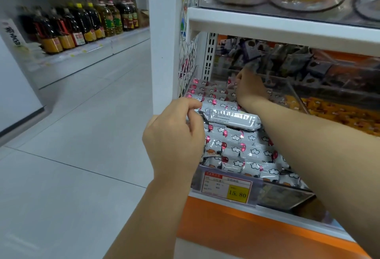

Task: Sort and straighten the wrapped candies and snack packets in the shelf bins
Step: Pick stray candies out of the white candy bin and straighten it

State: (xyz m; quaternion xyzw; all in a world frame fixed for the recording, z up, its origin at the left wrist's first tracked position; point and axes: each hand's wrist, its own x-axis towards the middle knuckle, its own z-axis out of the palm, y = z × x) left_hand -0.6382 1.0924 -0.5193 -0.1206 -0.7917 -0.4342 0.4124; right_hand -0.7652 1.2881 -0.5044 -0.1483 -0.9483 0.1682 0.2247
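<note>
The silver packet lies face-down on the pile in the near-left bin, long axis left to right. The left hand, the nearer one, pinches its left end. The right hand grips an upright packet farther back.

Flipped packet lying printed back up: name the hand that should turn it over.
Left. The left hand appears to pinch the left end of the flipped packet. The right hand is reaching far back across the pile, pinching another packet there.
</note>
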